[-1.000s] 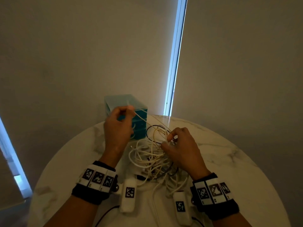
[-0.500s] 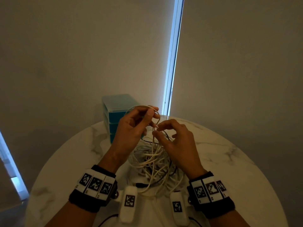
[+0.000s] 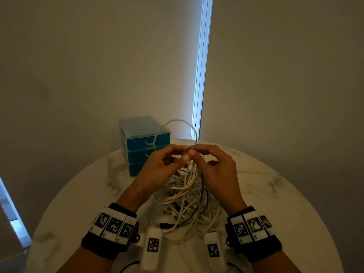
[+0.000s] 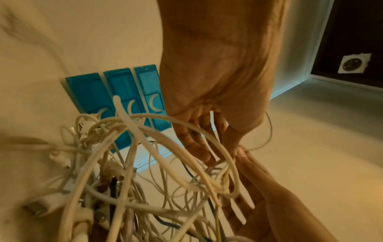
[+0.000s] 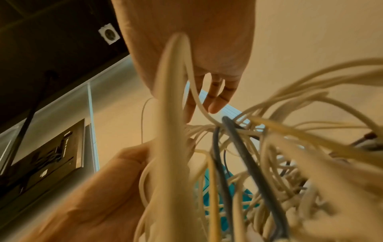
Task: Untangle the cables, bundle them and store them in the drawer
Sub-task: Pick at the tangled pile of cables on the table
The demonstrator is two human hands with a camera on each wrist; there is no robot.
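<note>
A tangle of white and a few dark cables (image 3: 185, 198) lies mid-table. My left hand (image 3: 182, 153) and right hand (image 3: 196, 151) meet fingertip to fingertip above it. Both pinch one thin white cable (image 3: 177, 121) that arches up in a loop over them. Several strands hang from the pinch down into the pile. In the left wrist view my left hand (image 4: 238, 148) holds the thin cable (image 4: 269, 131) at the thumb, and the tangle (image 4: 145, 172) fills the foreground. In the right wrist view my right hand (image 5: 207, 104) has strands (image 5: 172, 114) running across its palm. The teal drawer unit (image 3: 143, 142) stands behind, all drawers closed.
The round marble table (image 3: 275, 203) has bare surface to the right and left of the pile. The drawer unit sits at the far left edge near the wall. A bright window strip (image 3: 201, 75) runs down behind it. White wrist-camera housings (image 3: 152, 245) hang near the front edge.
My right hand rose out of the pile and my left hand came in from beside the drawers. Both fingertips now meet, and the cable loop above them has grown taller.
</note>
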